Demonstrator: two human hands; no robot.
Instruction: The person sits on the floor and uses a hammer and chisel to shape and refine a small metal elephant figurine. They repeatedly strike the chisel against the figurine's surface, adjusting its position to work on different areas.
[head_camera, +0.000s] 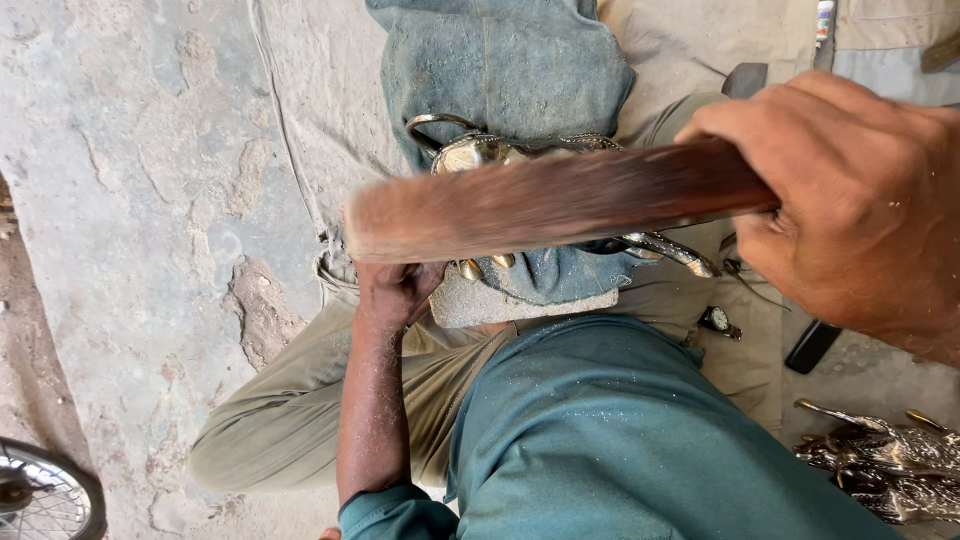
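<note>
Head view: right hand (850, 200) fist-grips wooden bat (550, 205); left hand (395, 290), at 7 o'clock, clamps metal piece (480, 152). Mis-strike could crush fingers.

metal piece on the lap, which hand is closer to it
Left. The left hand grips beside the metal piece; the right hand holds a wooden tool above it.

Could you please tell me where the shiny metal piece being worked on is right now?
In the head view, the shiny metal piece lies at upper centre on a blue cloth, just behind the wooden tool in the right hand.
</note>
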